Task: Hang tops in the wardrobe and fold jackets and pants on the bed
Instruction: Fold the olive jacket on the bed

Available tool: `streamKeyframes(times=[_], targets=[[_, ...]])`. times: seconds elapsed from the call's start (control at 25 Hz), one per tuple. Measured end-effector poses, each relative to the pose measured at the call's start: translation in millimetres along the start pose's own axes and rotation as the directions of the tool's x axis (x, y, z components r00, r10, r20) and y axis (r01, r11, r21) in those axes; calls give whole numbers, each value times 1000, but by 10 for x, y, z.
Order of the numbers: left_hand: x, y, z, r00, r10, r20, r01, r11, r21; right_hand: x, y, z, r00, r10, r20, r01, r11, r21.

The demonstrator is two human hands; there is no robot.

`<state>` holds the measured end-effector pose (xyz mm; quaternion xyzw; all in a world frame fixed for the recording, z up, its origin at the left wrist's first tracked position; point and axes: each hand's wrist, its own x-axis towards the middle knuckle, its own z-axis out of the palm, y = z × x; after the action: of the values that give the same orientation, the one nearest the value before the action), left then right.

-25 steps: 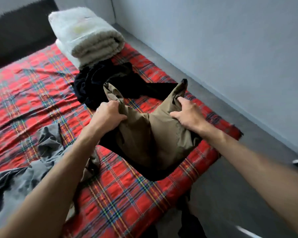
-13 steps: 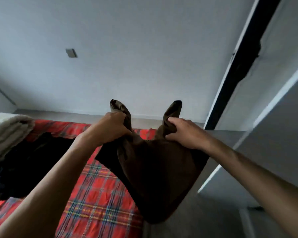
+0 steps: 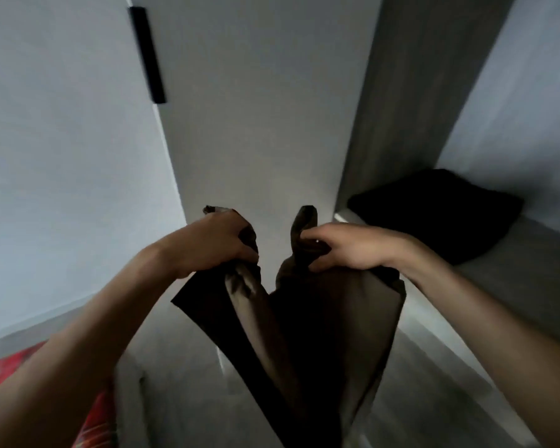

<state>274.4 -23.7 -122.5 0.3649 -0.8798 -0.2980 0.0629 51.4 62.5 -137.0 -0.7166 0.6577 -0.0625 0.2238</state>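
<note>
An olive-brown garment (image 3: 307,331) hangs in the air in front of me, held by its top edge. My left hand (image 3: 214,244) grips its left corner and my right hand (image 3: 340,245) grips its right corner, both fists closed on the cloth. The fabric droops down between my forearms to the bottom of the view. Directly behind it stands the grey wardrobe door (image 3: 259,130). Only a corner of the red plaid bed (image 3: 0,373) shows at the lower left.
A long black handle (image 3: 147,54) runs down the wardrobe door's edge. To the right is an open grey shelf (image 3: 511,286) with a dark folded cloth (image 3: 434,211) lying on it. A pale wall fills the left side.
My view has swung right from the bed to the wardrobe. Both hands lifted the olive garment off the bed and carried it along, still gripped at its top corners.
</note>
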Motion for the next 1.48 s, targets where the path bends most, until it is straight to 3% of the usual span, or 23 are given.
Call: streamKeyframes(times=[0.16,0.28,0.44,0.6,0.72,0.92,1.04,1.12,1.2,1.24,1.32,1.4,1.48], targets=[[628,607,188,977,191,97,-184,980,-81,-602,705,-419,983,157,-98,-145,983,113],[1026,1009,243,964,249,92,-223,947,-230,-1001,1188,-746,934,295,-203,-262,949,176],[1513,1394,348,959,284,-15,-274,907,-319,-1449,1878,-1147,790,539,-292,-431,827,362],[2216,1755,436,936,311,-167,-350,876,-330,-1505,2668,-1689,613,632,-474,-526,774,353],[2775,2007,513,929,248,-274,-342,858,-383,-1412,3393,-2103,507,635,-583,-562,756,335],[3608,2243,1208,941,11,-338,-169,881,-442,-907,4809,-2416,358,603,-713,-595,736,324],[3805,2335,1486,911,-94,-402,-127,863,-488,-733,5643,-2789,328,624,-709,-601,717,352],[3868,2370,1636,888,-190,-418,-126,775,-620,-564,6163,-2916,360,668,-651,-652,679,337],[3846,2330,1949,909,-314,-274,0,657,-754,-375,6455,-2741,391,663,-638,-667,682,300],[3797,2270,2173,918,-381,-114,138,575,-806,-292,6561,-2529,406,659,-633,-668,687,287],[3665,2130,2567,855,-461,239,431,373,-822,-166,6786,-2014,452,660,-600,-698,680,223],[3659,1939,2742,794,-502,344,539,317,-780,-50,6977,-1690,431,702,-567,-738,636,227],[3751,1844,2713,795,-510,328,538,344,-770,32,7051,-1695,365,720,-591,-738,610,289]])
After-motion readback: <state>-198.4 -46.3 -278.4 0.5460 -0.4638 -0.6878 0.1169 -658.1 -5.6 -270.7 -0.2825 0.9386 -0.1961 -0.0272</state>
